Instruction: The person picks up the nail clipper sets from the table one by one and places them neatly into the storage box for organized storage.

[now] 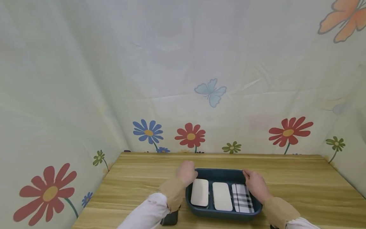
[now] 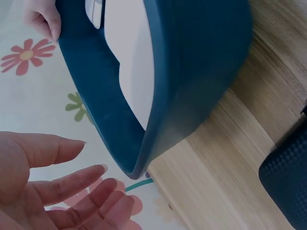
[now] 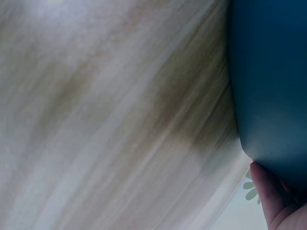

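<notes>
A dark blue bin (image 1: 226, 215) sits on the wooden table, holding two white rectangular pieces (image 1: 199, 192) and one black-and-white plaid piece (image 1: 242, 197) side by side. By the bin's far left corner is my left hand (image 1: 186, 172). In the left wrist view its fingers (image 2: 79, 206) are loosely bent and apart from the rim. My right hand (image 1: 256, 184) pinches the rim at the far right corner. From the right wrist, its fingers (image 3: 264, 189) lie against the bin's outer wall.
Left of the bin, partly under my left forearm, lies a black textured object (image 1: 170, 218). The wooden table (image 1: 137, 175) ends at a pale curtain (image 1: 171, 63) printed with flowers and butterflies, which hangs behind and at both sides.
</notes>
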Demonstrator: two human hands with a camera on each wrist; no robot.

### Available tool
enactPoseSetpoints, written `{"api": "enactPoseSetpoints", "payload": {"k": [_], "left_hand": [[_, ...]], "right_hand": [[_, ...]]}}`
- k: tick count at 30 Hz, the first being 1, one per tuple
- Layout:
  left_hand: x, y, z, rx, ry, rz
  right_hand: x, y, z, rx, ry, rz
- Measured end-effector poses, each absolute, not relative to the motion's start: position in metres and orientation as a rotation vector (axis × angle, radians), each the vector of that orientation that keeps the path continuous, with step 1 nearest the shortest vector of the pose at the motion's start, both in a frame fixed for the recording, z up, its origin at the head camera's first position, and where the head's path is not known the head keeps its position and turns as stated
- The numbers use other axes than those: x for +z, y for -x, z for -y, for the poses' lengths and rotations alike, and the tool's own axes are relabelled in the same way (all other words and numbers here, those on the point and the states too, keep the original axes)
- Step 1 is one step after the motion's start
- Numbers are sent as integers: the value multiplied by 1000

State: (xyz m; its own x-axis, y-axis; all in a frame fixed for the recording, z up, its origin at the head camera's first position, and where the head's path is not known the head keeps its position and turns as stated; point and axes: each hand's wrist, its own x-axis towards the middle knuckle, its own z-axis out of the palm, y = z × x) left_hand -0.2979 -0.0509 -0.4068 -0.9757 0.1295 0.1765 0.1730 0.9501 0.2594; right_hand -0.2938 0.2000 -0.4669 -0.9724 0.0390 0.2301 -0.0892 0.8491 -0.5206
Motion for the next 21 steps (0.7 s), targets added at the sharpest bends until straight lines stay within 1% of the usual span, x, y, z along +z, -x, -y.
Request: {"api": "enactPoseSetpoints", "payload": {"k": [13,21], "left_hand": [[-406,296,70,-506,169,2942],[-413,297,87,-531,170,2924]], "right_hand": [[-467,293,-199,788,-46,2795],[-467,294,-199,785,-46,2793]]}}
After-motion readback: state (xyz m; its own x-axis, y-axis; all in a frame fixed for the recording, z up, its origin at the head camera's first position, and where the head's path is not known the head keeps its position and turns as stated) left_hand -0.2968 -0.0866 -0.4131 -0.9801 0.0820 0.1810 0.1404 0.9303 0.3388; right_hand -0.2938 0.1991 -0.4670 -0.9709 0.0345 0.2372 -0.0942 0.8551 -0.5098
